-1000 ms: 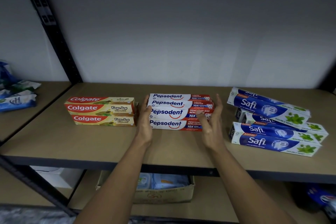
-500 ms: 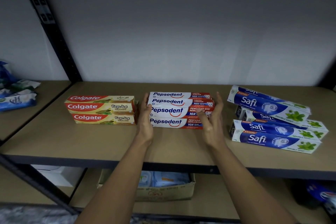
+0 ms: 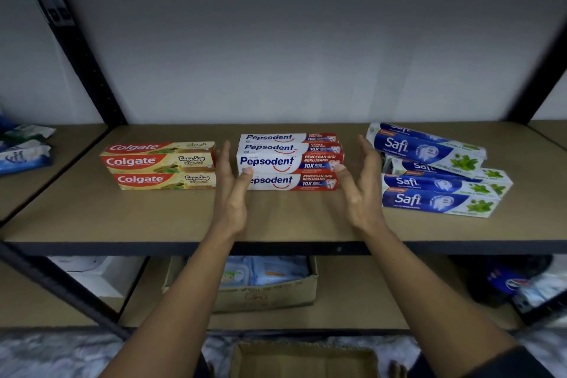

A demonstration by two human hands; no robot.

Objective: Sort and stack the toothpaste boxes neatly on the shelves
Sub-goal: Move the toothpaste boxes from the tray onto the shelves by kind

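Observation:
A tidy stack of white-and-red Pepsodent boxes [image 3: 290, 161] lies in the middle of the brown shelf [image 3: 291, 221]. My left hand [image 3: 231, 190] stands upright at the stack's left end, fingers straight, thumb touching the front face. My right hand [image 3: 360, 186] stands upright just off the right end, fingers straight, thumb near the front right corner. A neat stack of red-and-cream Colgate boxes [image 3: 159, 166] sits to the left. Blue-and-white Safi boxes [image 3: 435, 172] lie to the right in a loose, skewed pile.
Black slanted shelf posts [image 3: 76, 46] flank the bay. Blue-and-white packets [image 3: 21, 153] lie on the neighbouring left shelf. On the lower shelf stands a cardboard box [image 3: 267, 291] of packets; another open cardboard box [image 3: 303, 359] sits below at the bottom edge.
Both hands have drawn back a little from the Pepsodent stack, the right one now clear of its end. The view has shifted slightly downward.

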